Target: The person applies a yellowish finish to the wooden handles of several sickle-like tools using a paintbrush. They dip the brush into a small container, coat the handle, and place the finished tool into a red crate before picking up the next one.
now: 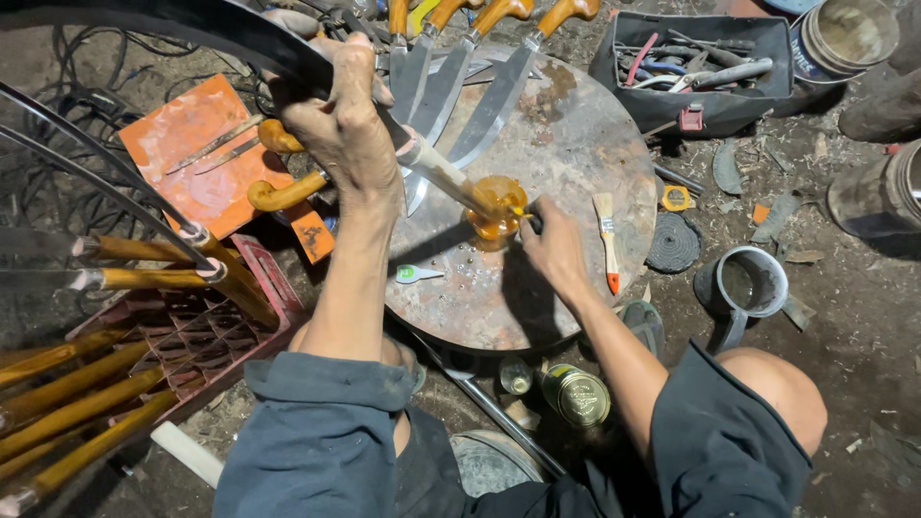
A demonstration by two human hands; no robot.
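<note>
Seen from the head camera, the left hand point(341, 120) is clenched around the dark curved blade of a sickle-like knife point(436, 168), gripping it just above the pale collar where blade meets handle. The knife's glossy amber wooden handle point(496, 206) hangs low over the round worktop point(566, 153), wet and shiny. The right hand point(554, 251) pinches a small dark brush point(530, 219) against that handle's end.

The worktop is a rusty, stained metal disc. At its far edge lie several flat steel blades with orange-brown handles point(451, 77); a small paintbrush with a pale wooden grip point(606, 235) rests near its right rim.

To the left, finished yellow-brown handles point(77, 384) lie stacked over a red plastic crate point(201, 336). A dark fabric tool bag point(696, 67) sits on the dirt floor, strewn with shavings, and a gold-lidded tin point(578, 393) stands between the person's knees.
</note>
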